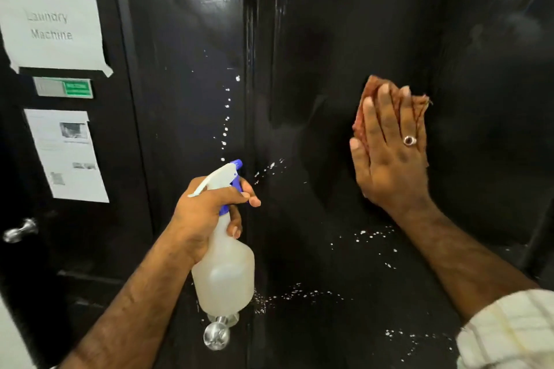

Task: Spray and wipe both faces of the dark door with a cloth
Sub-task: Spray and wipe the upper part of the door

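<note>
Head view of a dark door (329, 54) being cleaned, with all positions given relative to the door. The door's glossy black face fills the centre and right of the view. White droplets of spray (225, 129) speckle it in a vertical trail left of centre and in scattered patches lower down.

Right hand (389, 153): fingers straight and close together, palm laid flat against the door's right-of-centre panel, pressing a reddish-brown cloth (371, 90) onto the paint. The cloth shows above and to the left of the fingertips and is otherwise covered by the hand. A ring (409, 140) with a dark stone sits on one finger. A pale checked sleeve (509, 329) covers the forearm at the lower right corner.

Left hand (207, 213): grip curled round the neck of a translucent white spray bottle (223, 272), one finger lying along the blue trigger (236, 183). The bottle is upright in front of the door's lower centre, its blue nozzle tip (236, 163) pointing toward the door face.

A round metal knob (216, 335) projects from the door directly below the bottle's base.

Left of the door stands a second black door (90, 243). It carries a taped paper sign reading "Laundry Machine" (51, 24), a small green and grey plate (63, 87) below it, a printed sheet (67, 156) lower still, and a metal handle (19, 231) near its left edge.
</note>
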The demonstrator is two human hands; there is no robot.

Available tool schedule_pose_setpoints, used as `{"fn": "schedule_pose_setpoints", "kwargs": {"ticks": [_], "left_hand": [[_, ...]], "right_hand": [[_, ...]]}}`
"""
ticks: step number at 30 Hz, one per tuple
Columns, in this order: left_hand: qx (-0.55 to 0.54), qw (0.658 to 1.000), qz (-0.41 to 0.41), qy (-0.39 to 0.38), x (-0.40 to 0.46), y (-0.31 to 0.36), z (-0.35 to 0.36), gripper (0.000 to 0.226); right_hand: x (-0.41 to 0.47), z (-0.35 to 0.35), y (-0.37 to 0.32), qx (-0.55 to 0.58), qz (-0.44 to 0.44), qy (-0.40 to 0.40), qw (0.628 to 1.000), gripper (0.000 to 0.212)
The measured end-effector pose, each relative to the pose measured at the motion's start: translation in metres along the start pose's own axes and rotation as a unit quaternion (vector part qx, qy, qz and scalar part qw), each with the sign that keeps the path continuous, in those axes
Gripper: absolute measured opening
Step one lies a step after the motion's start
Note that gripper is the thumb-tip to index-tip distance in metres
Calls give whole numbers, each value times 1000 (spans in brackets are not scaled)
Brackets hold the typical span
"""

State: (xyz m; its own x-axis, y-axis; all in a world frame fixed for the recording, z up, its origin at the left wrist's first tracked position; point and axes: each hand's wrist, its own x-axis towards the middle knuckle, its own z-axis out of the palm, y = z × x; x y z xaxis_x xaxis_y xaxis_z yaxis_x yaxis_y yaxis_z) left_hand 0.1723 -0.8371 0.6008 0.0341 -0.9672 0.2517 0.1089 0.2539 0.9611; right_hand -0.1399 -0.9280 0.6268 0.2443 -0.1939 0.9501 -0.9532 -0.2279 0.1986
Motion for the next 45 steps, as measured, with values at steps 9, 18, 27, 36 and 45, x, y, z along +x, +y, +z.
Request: {"fn": "schedule_pose_setpoints", "kwargs": {"ticks": [9,18,27,36,45], "left_hand": [[-12,1000,22,19,13,-2,-35,10],[5,998,-9,55,-20,-9,-57,7],[29,997,15,74,7,28,-69,10],[-6,994,30,106,3,20,-74,13],[34,992,40,112,-4,32,-71,11]], "right_hand": [[13,38,-132,46,-137,-54,988,66],[-54,27,-63,21,-182,-32,983,64],[109,29,-132,29,-42,18,999,65],[30,49,-165,55,-279,-113,952,66],[65,51,-152,36,-271,-70,959,67]]}}
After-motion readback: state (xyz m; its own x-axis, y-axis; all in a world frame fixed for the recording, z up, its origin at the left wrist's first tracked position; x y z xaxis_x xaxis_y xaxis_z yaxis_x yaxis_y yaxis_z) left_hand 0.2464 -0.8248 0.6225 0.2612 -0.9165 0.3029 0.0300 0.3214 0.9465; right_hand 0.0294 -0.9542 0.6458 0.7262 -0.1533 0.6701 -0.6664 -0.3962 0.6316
